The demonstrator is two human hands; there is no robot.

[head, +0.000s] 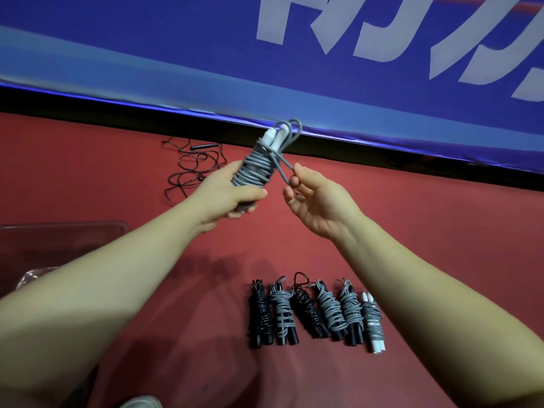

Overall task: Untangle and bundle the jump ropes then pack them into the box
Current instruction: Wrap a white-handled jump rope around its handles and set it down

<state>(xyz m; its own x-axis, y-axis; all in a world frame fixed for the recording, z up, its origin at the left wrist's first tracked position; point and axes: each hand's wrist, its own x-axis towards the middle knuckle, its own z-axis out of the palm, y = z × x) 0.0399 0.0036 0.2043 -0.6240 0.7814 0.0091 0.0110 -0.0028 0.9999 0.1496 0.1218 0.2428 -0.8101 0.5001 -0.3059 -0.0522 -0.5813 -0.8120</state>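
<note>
left hand (235, 195) curled around grey rope bundle (254, 169); right hand (318, 204) pinching its loose end (282, 168), other fingers relaxed. best pulled taut, then tucked under last coil.

Sports hall or gym. Red floor (426, 237), long blue banner (147, 45) with big white lettering (272, 22) along its far edge. Bundled jump ropes (328, 312) lined up on it.
</note>
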